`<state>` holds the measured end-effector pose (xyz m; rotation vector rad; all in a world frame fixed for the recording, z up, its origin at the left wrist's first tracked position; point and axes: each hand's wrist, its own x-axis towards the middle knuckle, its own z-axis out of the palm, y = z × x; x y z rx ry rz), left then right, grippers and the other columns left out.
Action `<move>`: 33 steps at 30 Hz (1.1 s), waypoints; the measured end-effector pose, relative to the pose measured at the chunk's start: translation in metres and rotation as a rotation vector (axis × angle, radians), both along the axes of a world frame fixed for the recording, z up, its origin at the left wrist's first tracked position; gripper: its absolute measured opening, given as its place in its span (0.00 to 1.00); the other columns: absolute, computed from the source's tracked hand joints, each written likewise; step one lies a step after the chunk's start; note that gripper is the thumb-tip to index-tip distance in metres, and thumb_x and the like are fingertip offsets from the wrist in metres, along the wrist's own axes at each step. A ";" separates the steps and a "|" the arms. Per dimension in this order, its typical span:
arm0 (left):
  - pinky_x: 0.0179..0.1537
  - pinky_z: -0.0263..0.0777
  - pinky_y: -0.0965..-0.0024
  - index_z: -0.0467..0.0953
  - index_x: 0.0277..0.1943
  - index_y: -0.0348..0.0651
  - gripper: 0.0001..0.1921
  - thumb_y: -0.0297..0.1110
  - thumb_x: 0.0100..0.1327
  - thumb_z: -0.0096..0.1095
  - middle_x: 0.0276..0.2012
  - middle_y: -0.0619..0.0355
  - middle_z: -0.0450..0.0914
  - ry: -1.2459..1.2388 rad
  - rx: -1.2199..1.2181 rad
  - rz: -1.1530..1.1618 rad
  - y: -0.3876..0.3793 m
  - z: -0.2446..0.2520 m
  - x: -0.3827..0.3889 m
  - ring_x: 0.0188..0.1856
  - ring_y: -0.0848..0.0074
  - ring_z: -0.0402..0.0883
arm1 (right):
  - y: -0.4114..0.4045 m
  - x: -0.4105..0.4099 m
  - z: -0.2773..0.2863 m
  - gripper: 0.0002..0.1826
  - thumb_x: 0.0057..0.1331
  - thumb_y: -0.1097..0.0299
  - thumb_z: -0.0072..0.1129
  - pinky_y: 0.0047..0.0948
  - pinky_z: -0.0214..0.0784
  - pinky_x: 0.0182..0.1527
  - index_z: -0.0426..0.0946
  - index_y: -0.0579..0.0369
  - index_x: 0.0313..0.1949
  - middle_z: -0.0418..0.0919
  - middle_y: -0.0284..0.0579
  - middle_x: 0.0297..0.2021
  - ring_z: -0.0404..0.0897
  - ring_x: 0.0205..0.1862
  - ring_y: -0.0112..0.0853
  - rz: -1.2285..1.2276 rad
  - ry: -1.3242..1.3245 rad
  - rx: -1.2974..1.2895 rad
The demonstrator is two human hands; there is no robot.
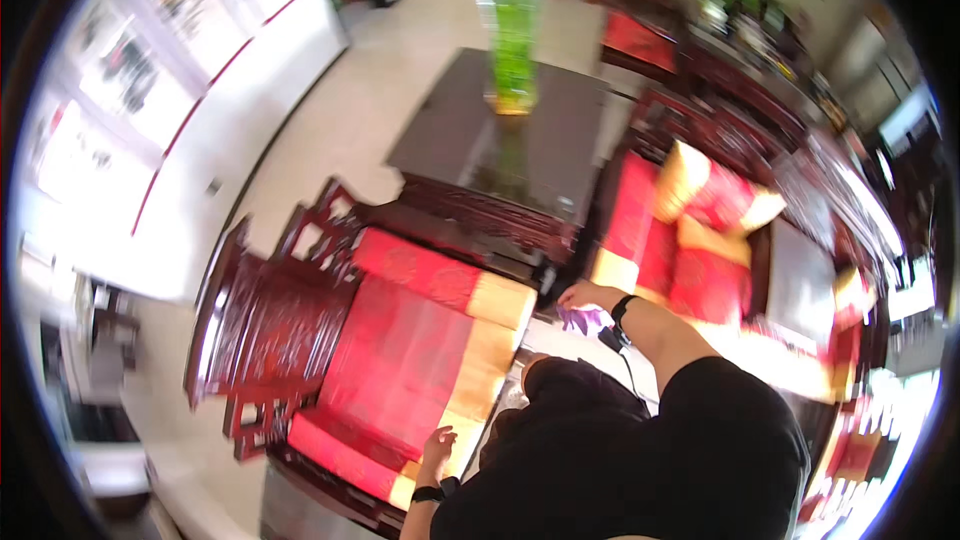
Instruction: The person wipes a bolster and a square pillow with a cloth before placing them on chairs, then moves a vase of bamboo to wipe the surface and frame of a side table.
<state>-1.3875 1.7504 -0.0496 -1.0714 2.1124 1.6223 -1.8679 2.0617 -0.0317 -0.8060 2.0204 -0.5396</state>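
Note:
My right hand point(583, 295) is closed on a purple cloth point(583, 320) that hangs below its fingers, between the armchair and the sofa. A black strap with a small device sits on that wrist. My left hand point(439, 446) is over the near edge of the armchair's red and yellow cushion point(405, 360), with fingers partly curled and nothing seen in them. It also wears a black wrist strap. Whether it touches the cushion cannot be told. The carved dark wood armchair point(277, 315) stands before me on the left.
A dark wood table point(442, 120) ahead bears a tall glass vase point(514, 52) with green stems. On the right is a carved sofa with red and yellow cushions point(709, 277). A windowed white wall point(247, 120) runs along the left. Potted plants stand farther back.

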 end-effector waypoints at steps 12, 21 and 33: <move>0.49 0.73 0.61 0.80 0.42 0.41 0.15 0.42 0.62 0.53 0.43 0.48 0.82 -0.073 -0.248 -1.352 -0.044 -0.087 0.016 0.47 0.55 0.79 | 0.291 0.215 0.051 0.17 0.66 0.58 0.50 0.32 0.74 0.44 0.81 0.53 0.45 0.84 0.45 0.37 0.82 0.37 0.33 -1.002 -0.122 0.043; 0.36 0.77 0.68 0.79 0.46 0.34 0.12 0.27 0.64 0.52 0.37 0.53 0.83 0.038 0.590 -1.054 0.002 -0.082 -0.221 0.36 0.72 0.82 | 0.431 0.356 -0.007 0.10 0.61 0.66 0.56 0.31 0.74 0.38 0.83 0.52 0.39 0.84 0.38 0.34 0.81 0.34 0.29 -1.809 -0.373 -0.177; 0.47 0.74 0.72 0.74 0.56 0.42 0.17 0.36 0.68 0.59 0.41 0.54 0.83 0.008 -0.141 -1.087 0.324 0.094 -0.344 0.44 0.75 0.82 | 0.501 0.227 -0.050 0.44 0.60 0.30 0.49 0.37 0.69 0.51 0.74 0.66 0.53 0.80 0.53 0.47 0.80 0.48 0.41 -1.628 -0.598 0.083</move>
